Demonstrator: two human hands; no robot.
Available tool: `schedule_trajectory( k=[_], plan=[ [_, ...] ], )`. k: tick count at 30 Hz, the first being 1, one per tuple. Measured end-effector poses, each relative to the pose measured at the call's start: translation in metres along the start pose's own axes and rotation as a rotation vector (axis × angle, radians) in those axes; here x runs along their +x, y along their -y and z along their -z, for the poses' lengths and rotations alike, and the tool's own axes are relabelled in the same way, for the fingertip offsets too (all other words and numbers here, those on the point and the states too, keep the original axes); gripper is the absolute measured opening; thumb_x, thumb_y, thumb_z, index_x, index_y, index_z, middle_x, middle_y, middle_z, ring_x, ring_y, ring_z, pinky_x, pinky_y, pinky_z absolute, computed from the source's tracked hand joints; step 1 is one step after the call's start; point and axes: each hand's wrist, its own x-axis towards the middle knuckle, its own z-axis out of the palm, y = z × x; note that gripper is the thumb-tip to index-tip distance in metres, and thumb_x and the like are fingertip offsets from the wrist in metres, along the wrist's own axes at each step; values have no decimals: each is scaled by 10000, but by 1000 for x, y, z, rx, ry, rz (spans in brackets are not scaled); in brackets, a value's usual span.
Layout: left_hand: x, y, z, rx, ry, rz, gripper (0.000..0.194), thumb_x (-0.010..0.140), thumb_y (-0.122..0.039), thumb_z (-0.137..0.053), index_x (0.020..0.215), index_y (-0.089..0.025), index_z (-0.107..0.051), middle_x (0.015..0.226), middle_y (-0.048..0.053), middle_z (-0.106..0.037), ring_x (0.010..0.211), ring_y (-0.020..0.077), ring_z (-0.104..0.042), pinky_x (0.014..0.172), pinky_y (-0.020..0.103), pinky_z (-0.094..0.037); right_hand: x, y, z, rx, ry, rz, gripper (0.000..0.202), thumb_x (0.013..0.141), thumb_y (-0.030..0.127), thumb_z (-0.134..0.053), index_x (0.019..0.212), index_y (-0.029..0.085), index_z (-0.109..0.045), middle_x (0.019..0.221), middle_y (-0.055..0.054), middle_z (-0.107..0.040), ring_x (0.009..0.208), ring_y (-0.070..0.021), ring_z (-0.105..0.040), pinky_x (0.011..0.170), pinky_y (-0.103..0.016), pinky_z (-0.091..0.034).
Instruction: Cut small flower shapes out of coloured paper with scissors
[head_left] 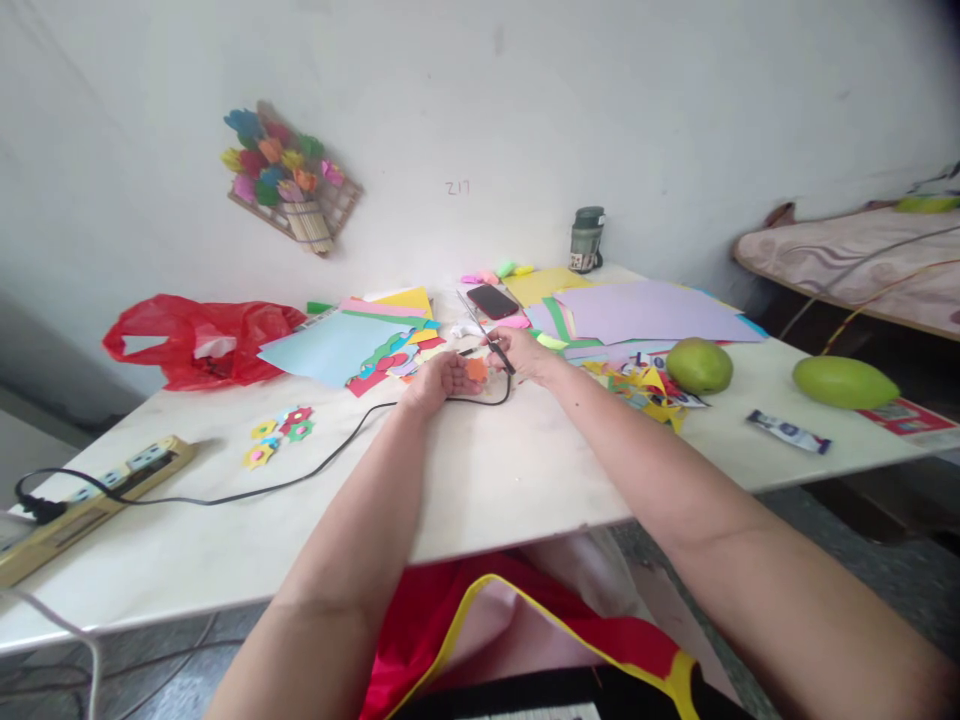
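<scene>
My left hand [439, 380] is turned partly palm up, its fingers curled at a small orange paper piece [477, 370]. My right hand [526, 354] is closed around a black corded tool [501, 356] that looks like a hot glue gun, mostly hidden by the fingers. Its dark tip points left, just above the orange piece. A thin, pale, straight rod [472, 312] slants away beyond the right hand; whether it joins the tool I cannot tell. The black cord [330, 462] runs left across the white table [510, 490]. Small layered paper flowers [259, 455] lie to the left.
A power strip [112, 505] sits at the left edge, a red plastic bag [202, 340] behind it. Coloured sheets [630, 312], a phone [493, 301] and a flask [586, 240] stand or lie at the back. Paper scraps [637, 390], green fruits [699, 366] and a tube [789, 432] lie right.
</scene>
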Motion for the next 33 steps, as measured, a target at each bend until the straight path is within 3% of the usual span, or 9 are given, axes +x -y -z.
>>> schedule_trajectory(
  k=[4, 9, 13, 23, 28, 33],
  plan=[
    [-1, -2, 0, -35, 13, 31, 338, 718, -473, -579, 677, -139, -553, 608, 87, -646, 667, 246, -687, 673, 369, -542, 2, -2, 0, 26, -47, 8, 289, 574, 41, -668, 823, 150, -570, 488, 80, -533, 426, -57, -490, 414, -162, -375],
    [-3, 2, -2, 118, 50, -55, 251, 609, -263, -738, 739, -123, -575, 692, 84, -691, 600, 177, -667, 670, 314, -537, 4, -5, -2, 15, -68, 6, 306, 572, 64, -704, 833, 152, -571, 498, 72, -547, 425, -58, -491, 409, -164, -381],
    [-3, 5, -2, 92, 10, -113, 293, 585, -257, -774, 704, -138, -535, 686, 62, -694, 597, 160, -668, 658, 292, -537, 3, -5, -2, 32, -44, 8, 313, 568, 93, -737, 827, 154, -572, 494, 69, -553, 429, -62, -503, 415, -163, -393],
    [-3, 3, -2, 47, -59, -240, 360, 596, -311, -800, 721, -134, -512, 714, 46, -697, 624, 163, -684, 696, 295, -553, -2, 2, 17, -127, 130, -92, 272, 648, 141, -717, 860, 152, -548, 528, 48, -583, 410, -74, -517, 378, -161, -338],
    [-2, 3, 0, 26, -58, -242, 354, 593, -313, -799, 778, -108, -579, 763, 71, -708, 657, 192, -693, 703, 327, -566, -1, 0, 26, -266, 268, -89, 311, 647, 299, -757, 834, 146, -560, 582, 20, -598, 427, -70, -519, 404, -174, -377],
    [-3, 2, 1, -6, -34, -263, 346, 591, -303, -800, 800, -112, -601, 815, 84, -715, 693, 207, -699, 694, 315, -570, 0, -2, 30, -354, 345, -51, 337, 717, 452, -682, 781, 144, -560, 626, -24, -632, 459, -83, -546, 414, -183, -391]
  ],
)
